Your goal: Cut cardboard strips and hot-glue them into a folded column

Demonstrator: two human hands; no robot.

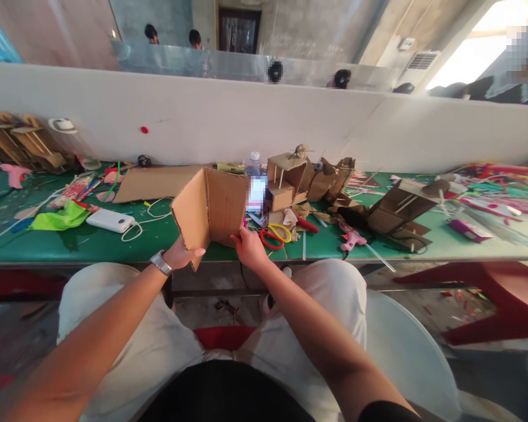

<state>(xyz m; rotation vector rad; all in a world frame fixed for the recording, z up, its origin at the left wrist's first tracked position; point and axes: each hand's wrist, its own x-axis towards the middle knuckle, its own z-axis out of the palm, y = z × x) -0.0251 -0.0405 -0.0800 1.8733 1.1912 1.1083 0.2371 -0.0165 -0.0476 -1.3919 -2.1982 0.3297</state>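
A folded piece of brown cardboard (226,205) is held upright between both hands above the table's front edge, its two panels meeting at an angle. My left hand (183,253), with a watch at the wrist, grips the lower edge of the left panel. At the bottom right corner, my right hand (250,247) pinches the other panel. Behind the cardboard stands a lit phone (257,193). Scissors with red and yellow handles (278,235) lie just right of my right hand.
On the green table (158,249) are a white power bank (111,220), a flat cardboard sheet (152,183), a pink glue gun (352,239) and several cardboard models, one tipped over (400,211). A low white partition (229,123) runs behind. Red stools (501,293) stand at the right.
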